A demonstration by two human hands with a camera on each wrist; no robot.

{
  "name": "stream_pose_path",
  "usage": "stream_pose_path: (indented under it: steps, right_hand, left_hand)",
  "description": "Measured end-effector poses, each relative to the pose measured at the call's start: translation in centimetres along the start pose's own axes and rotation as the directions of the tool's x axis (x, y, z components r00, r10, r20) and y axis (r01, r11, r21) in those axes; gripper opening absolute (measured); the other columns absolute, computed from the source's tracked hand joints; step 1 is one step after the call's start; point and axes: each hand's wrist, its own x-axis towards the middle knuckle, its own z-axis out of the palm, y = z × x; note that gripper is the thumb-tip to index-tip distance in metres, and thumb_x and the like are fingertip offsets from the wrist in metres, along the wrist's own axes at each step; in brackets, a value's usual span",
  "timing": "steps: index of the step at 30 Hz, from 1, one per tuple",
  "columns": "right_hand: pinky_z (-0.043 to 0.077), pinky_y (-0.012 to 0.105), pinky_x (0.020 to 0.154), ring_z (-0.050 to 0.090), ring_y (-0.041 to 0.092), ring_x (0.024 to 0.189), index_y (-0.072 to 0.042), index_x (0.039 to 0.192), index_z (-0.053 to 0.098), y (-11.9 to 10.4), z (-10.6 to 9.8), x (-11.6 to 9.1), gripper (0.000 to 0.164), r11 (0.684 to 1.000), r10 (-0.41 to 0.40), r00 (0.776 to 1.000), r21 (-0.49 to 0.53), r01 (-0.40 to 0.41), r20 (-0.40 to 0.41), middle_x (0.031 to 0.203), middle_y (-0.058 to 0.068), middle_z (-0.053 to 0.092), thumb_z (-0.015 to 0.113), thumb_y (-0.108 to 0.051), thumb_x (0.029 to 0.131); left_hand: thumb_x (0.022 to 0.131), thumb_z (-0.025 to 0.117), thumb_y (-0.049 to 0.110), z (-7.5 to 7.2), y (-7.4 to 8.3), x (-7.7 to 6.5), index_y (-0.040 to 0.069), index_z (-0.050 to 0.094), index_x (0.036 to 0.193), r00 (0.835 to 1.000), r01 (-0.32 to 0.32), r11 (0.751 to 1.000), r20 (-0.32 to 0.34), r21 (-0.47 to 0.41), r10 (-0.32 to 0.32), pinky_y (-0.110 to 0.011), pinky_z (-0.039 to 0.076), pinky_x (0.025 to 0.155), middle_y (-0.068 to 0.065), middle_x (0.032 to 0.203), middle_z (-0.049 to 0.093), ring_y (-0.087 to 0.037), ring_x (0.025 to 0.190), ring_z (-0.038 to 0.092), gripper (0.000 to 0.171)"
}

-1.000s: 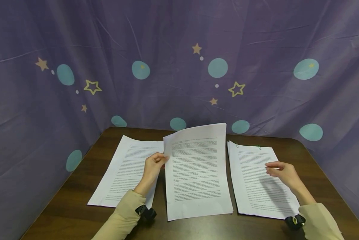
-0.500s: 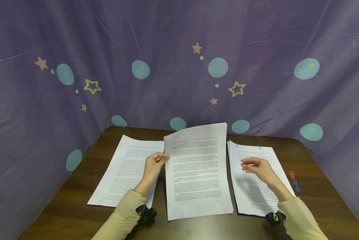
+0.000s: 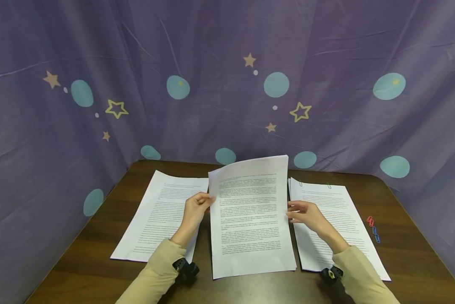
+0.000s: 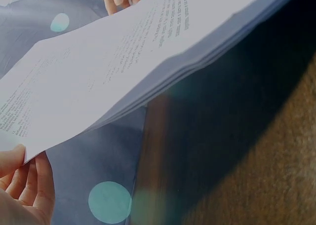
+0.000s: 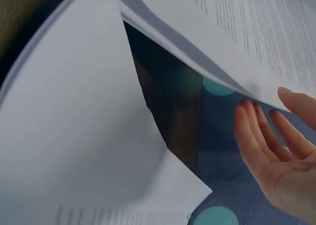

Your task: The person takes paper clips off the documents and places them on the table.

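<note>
A stack of printed paper [image 3: 250,215] stands tilted up in the middle of the table, its top edge bowed. My left hand [image 3: 195,209] pinches its left edge, thumb on the printed face and fingers behind, as the left wrist view shows. My right hand [image 3: 307,216] is at the opposite edge. In the right wrist view its thumb [image 5: 291,99] lies over the paper's edge while the relaxed fingers [image 5: 249,131] spread beneath, with a gap between. Layered sheet edges show along the bottom of the stack [image 4: 182,72] in the left wrist view.
Printed sheets [image 3: 163,211] lie on the left of the brown table [image 3: 410,253]. On the right lies another stack [image 3: 334,202], with green paper clips [image 3: 328,185] on its top edge. Red paper clips [image 3: 370,221] and blue paper clips [image 3: 376,235] lie right of it. A patterned curtain [image 3: 227,105] hangs behind.
My right hand has moved left, from over the right stack to the right edge of the raised paper, uncovering the red and blue paper clips. The left hand keeps its hold.
</note>
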Motion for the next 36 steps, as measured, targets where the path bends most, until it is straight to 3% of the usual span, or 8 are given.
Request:
stream_pose_path:
  steps: [9, 16, 22, 36]
  right_hand:
    - [0.053, 0.032, 0.061, 0.058, 0.015, 0.067, 0.016, 0.111, 0.05, -0.5, 1.1, 0.4, 0.036, 0.997, 0.073, 0.995, 0.002, -0.073, -0.067, 0.088, 0.017, 0.061, 0.058, -0.004, 0.083]
    - [0.052, 0.034, 0.065, 0.058, 0.015, 0.068, 0.017, 0.115, 0.046, -0.5, 1.4, 0.8, 0.039, 0.993, 0.112, 0.993, 0.052, -0.11, -0.036, 0.091, 0.018, 0.06, 0.056, -0.005, 0.085]
    - [0.052, 0.034, 0.065, 0.059, 0.015, 0.068, 0.015, 0.114, 0.048, -0.3, 1.9, 1.1, 0.037, 0.983, 0.154, 0.987, 0.107, -0.15, -0.034, 0.088, 0.013, 0.063, 0.057, -0.005, 0.084]
    - [0.052, 0.028, 0.058, 0.06, 0.014, 0.063, 0.017, 0.108, 0.048, 1.4, 3.2, 1.5, 0.034, 0.946, 0.239, 0.971, 0.23, -0.228, -0.022, 0.074, 0.006, 0.062, 0.057, -0.001, 0.08]
  left_hand:
    - [0.078, 0.063, -0.001, 0.0, -0.2, 0.9, -0.012, 0.06, 0.086, 1.0, -0.003, 0.999, 0.006, 0.037, 0.003, -0.028, 0.048, 0.053, -0.002, 0.065, 0.063, -0.007, 0.05, 0.05, 0.014]
    - [0.079, 0.063, 0.001, -0.5, -0.7, 2.1, -0.011, 0.059, 0.088, 0.998, 0.051, 0.997, 0.045, 0.059, -0.054, -0.033, 0.051, 0.057, -0.004, 0.069, 0.063, -0.008, 0.053, 0.054, 0.016]
    - [0.079, 0.064, 0.006, -0.9, -1.4, 3.0, -0.007, 0.06, 0.093, 0.988, 0.137, 0.985, 0.061, 0.107, -0.144, -0.027, 0.051, 0.057, -0.004, 0.074, 0.065, -0.008, 0.056, 0.055, 0.019]
    - [0.077, 0.066, 0.006, -0.8, -3.5, 4.3, -0.01, 0.059, 0.096, 0.976, 0.186, 0.972, 0.084, 0.145, -0.199, -0.021, 0.049, 0.052, -0.006, 0.074, 0.065, -0.008, 0.056, 0.058, 0.026]
